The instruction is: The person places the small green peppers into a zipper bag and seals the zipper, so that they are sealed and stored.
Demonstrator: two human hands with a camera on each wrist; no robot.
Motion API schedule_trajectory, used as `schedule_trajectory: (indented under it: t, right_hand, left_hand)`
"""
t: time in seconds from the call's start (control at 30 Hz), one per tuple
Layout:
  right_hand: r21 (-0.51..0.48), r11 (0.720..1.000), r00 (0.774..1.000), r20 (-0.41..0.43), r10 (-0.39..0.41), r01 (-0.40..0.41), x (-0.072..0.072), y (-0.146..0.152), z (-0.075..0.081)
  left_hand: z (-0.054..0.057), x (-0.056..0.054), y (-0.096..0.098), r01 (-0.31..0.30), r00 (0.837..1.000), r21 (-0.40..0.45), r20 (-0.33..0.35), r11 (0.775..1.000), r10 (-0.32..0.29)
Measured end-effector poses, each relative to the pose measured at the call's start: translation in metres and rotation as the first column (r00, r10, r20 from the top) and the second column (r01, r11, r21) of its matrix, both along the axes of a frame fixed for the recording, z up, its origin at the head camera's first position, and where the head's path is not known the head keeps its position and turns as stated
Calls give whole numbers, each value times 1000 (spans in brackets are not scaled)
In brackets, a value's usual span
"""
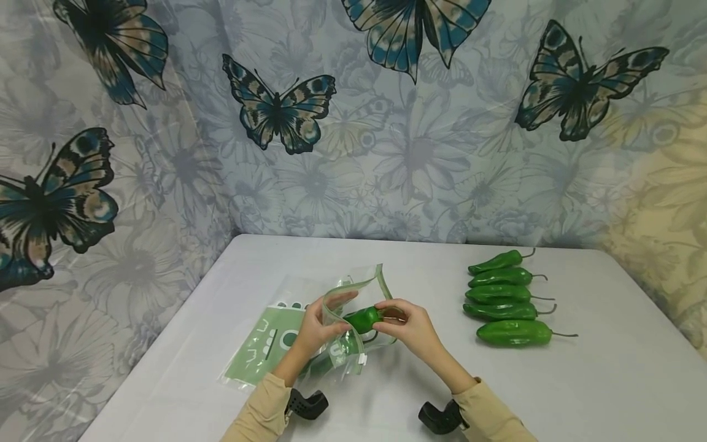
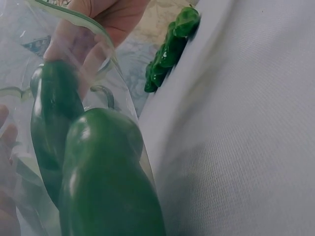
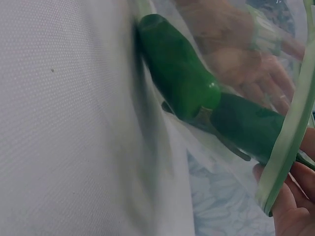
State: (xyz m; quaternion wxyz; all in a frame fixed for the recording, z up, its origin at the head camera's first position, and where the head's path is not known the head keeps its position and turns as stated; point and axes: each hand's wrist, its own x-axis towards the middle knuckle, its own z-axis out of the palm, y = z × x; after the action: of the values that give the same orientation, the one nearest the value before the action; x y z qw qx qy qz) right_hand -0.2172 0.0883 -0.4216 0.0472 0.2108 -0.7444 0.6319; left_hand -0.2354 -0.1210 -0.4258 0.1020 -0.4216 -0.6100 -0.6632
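My left hand (image 1: 322, 325) grips the rim of a clear zip bag with a green-edged mouth (image 1: 383, 283), holding it open. My right hand (image 1: 407, 325) pinches a green pepper (image 1: 362, 320) near its stem end, with the pepper's body inside the bag. Through the clear plastic in the left wrist view, a second green pepper (image 2: 110, 172) lies in the bag beside the held pepper (image 2: 54, 128). In the right wrist view, the fingers of the right hand (image 3: 295, 201) are at the bag's green rim (image 3: 288, 142).
Several green peppers (image 1: 513, 333) lie in a column on the right of the white table (image 1: 431, 276), stems pointing right. A flat clear bag with a green printed panel (image 1: 265, 344) lies at the left. Butterfly-patterned cloth (image 1: 420, 184) hangs behind the table.
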Motion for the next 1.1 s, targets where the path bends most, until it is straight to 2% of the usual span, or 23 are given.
schedule_trajectory:
  t: [0.27, 0.37, 0.5, 0.6, 0.73, 0.87, 1.1]
  right_hand:
    - [-6, 1000, 999, -52, 14, -14, 0, -5, -1]
    - [1, 1000, 999, -36, 20, -20, -1, -6, 0]
    - [23, 999, 999, 0, 46, -46, 4, -7, 10]
    - [46, 997, 998, 4, 67, -67, 3, -8, 9]
    - [87, 993, 996, -34, 84, -81, -3, -9, 0]
    - [131, 987, 993, -57, 102, -94, -1, -11, 6]
    - [212, 971, 986, -94, 136, -114, 10, -16, 30]
  left_hand:
    - [-6, -4, -1, 22, 1000, 15, 5, 1000, -22]
    - [-7, -5, 0, 20, 1000, 11, 11, 1000, -20]
    - [-6, -4, 0, 22, 1000, -1, 7, 1000, -22]
    - [-6, -3, 0, 23, 1000, -13, -7, 1000, -23]
    - [-7, -1, 0, 20, 1000, -21, -13, 1000, -20]
    - [-6, -1, 0, 20, 999, -16, -25, 1000, -20]
    - [-5, -1, -1, 28, 999, -4, -29, 1000, -28]
